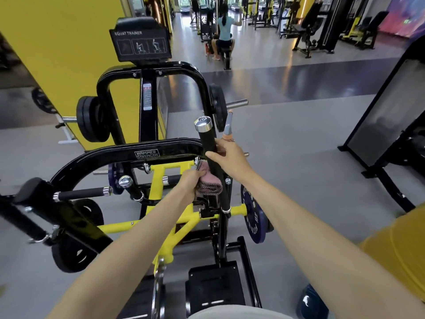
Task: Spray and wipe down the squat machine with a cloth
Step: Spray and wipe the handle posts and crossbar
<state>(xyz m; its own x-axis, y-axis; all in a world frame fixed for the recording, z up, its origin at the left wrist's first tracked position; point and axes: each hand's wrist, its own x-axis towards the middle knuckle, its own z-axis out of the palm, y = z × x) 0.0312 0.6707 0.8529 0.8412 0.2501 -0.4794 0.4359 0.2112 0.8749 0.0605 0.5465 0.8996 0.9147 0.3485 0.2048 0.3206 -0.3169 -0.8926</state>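
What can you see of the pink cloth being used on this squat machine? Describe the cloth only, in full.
The cloth is pink, soft-looking fabric with a dark striped edge, bunched into folds. The left hand grips it and holds it against the side of the black upright handle, below the right hand. The gripping fingers hide part of it, so its full shape cannot be told.

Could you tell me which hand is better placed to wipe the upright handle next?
Left: the left hand grips the pink cloth against the upright handle, while the right hand holds the handle higher up.
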